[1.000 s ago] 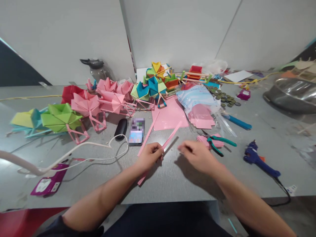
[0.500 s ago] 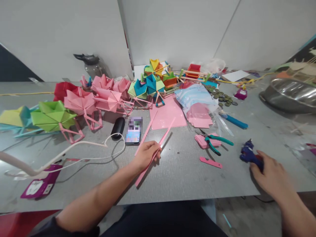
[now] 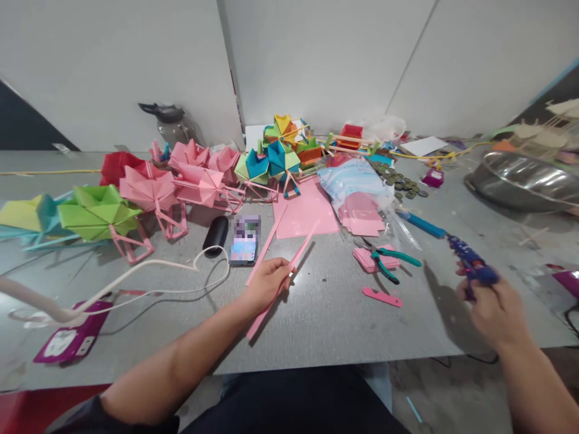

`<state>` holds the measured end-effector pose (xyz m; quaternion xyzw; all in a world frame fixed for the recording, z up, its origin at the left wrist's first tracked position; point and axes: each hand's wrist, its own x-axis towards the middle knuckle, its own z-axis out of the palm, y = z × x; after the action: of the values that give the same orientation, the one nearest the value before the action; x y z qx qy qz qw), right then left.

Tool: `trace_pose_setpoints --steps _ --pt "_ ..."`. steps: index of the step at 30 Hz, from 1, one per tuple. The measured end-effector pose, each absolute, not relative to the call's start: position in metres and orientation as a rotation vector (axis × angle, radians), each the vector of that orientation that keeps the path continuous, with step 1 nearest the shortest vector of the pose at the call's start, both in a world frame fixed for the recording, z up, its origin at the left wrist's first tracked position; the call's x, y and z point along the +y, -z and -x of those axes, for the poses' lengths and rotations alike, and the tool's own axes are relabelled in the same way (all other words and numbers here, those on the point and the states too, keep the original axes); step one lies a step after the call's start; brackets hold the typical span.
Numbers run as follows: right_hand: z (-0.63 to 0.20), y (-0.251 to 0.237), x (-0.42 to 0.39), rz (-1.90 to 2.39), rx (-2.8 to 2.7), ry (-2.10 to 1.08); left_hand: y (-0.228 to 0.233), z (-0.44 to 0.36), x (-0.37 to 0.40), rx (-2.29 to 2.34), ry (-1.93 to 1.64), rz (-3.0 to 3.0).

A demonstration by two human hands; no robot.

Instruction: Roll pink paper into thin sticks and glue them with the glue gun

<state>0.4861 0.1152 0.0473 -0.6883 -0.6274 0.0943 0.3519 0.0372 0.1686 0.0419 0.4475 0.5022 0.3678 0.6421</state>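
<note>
My left hand [image 3: 272, 280] is closed around a folded pink paper strip [image 3: 259, 327], which slants across the palm and sticks out at both ends. Beside those fingers, a second pink strip [image 3: 268, 246] lies on the table. At the right, my right hand [image 3: 495, 310] grips a dark blue glue gun [image 3: 473, 262] lifted off the surface, its nozzle pointing away and to the left. Between the hands, green-handled pliers [image 3: 384, 265] rest on a stack of small pink papers [image 3: 367, 260]. Closer to me is a flat pink tool [image 3: 382, 296].
Folded paper models [image 3: 151, 187] crowd the back left. A phone [image 3: 245, 241] and a black rounded object [image 3: 216, 235] stand near a white cable [image 3: 167, 262]. Behind are a pink sheet [image 3: 307, 217], a plastic bag [image 3: 348, 181], a blue cutter [image 3: 423, 224] and a metal bowl [image 3: 497, 184].
My right hand has raised the glue gun from the table and turned it, nozzle forward. My left hand stays in place with the strip. The view has shifted slightly.
</note>
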Motion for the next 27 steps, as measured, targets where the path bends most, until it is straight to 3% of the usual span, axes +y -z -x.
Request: trace_pose_setpoints --steps 2,11,20,27 --pt "-0.450 -0.061 0.116 1.628 -1.387 -0.466 -0.041 -0.037 0.168 1.146 -0.838 -1.020" --pt "-0.297 -0.092 0.159 1.262 -1.552 -1.170 -0.040 -0.036 0.167 1.166 -0.892 -1.008" --pt "-0.264 -0.040 0.177 1.086 -1.486 -1.409 -0.042 -0.031 0.170 1.199 -0.911 -0.981" --pt "-0.269 -0.031 0.167 1.046 -1.433 -1.489 -0.046 -0.031 0.167 1.216 -0.865 -1.018"
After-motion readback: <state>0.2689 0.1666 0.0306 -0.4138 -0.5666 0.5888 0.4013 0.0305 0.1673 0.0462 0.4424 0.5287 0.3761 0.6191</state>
